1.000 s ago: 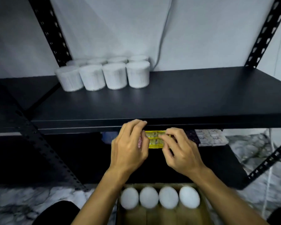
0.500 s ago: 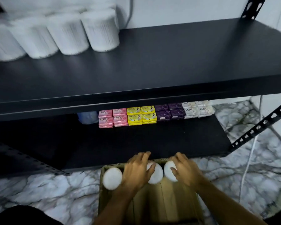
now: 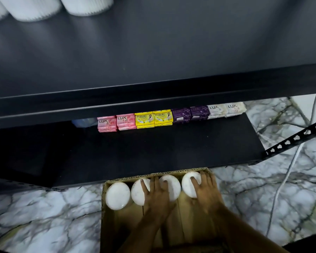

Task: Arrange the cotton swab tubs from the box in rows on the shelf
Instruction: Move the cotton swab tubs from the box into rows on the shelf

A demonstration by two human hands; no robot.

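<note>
In the box (image 3: 106, 216) below the shelf (image 3: 153, 52), my left hand (image 3: 158, 196) spreads its fingers over two middle tubs (image 3: 170, 183); my right hand (image 3: 205, 192) lies flat on the rightmost tub (image 3: 188, 183), gripping nothing that I can see.

I'm seeing the matt black metal shelf (image 3: 153, 52) giving off a dull sheen. Below it, the soap packets (image 3: 162, 117) are showing glossy printed wrappers. Beneath the shelf's front edge, the cardboard box (image 3: 103, 207) is looking rough and brown, its tub lids (image 3: 117, 196) smooth white plastic, on polished marble-patterned flooring (image 3: 44, 216).
</note>
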